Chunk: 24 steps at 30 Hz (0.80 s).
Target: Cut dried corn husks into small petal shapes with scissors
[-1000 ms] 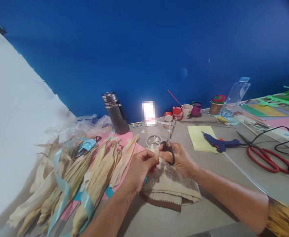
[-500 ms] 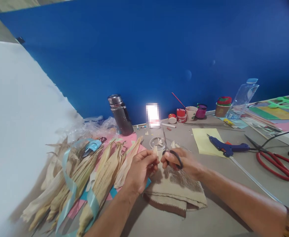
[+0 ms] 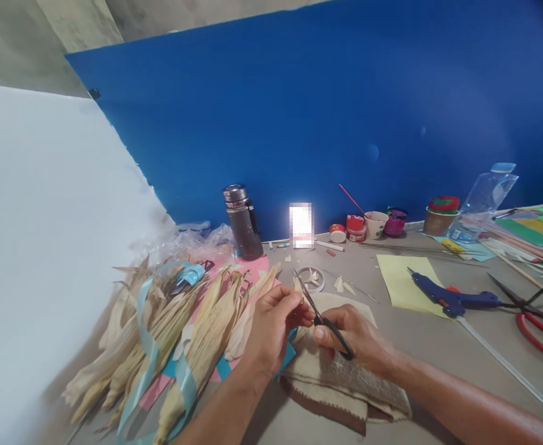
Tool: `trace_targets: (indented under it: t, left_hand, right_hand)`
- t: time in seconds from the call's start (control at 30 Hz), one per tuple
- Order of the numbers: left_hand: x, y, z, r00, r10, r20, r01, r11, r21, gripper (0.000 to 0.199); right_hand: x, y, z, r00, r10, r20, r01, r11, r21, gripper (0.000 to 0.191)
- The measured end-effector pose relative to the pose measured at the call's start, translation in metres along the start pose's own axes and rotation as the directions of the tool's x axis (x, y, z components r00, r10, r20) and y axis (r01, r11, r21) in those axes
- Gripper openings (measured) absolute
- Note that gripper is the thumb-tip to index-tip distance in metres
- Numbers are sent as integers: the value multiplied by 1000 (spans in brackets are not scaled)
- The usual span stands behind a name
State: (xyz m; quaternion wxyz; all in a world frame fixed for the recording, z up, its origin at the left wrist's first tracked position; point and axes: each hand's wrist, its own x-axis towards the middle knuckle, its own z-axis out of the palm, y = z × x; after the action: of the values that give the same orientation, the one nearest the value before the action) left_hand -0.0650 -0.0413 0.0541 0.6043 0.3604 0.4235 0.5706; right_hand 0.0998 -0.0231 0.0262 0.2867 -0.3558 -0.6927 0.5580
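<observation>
My left hand pinches a small pale piece of corn husk, mostly hidden behind the fingers and blades. In my right hand are black-handled scissors, their blades pointing up and left close against the left fingertips. Whether the blades touch the husk I cannot tell. Both hands are above a folded beige cloth with a brown edge. Just beyond them lies a white ring-shaped roll with husk scraps inside, and more husk scraps beside it.
Dried corn husks and a light-blue ribbon spread at left. A dark flask stands behind. At right are a blue glue gun on yellow paper, red-handled scissors, paint jars and a tilted bottle.
The view has shifted, so the tabletop things appear farther right and slightly lower. The scissors have tilted leftward, bringing their blades across by the left fingertips. Both hands keep their holds.
</observation>
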Motion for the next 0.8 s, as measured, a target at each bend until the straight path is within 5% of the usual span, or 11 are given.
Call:
trace_targets:
  t: [0.8]
  left_hand:
    - [-1,1,0,1000,0,-1,0,999,32,21]
  right_hand:
    - [1,1,1,999,15,-34,-14,999,32,59]
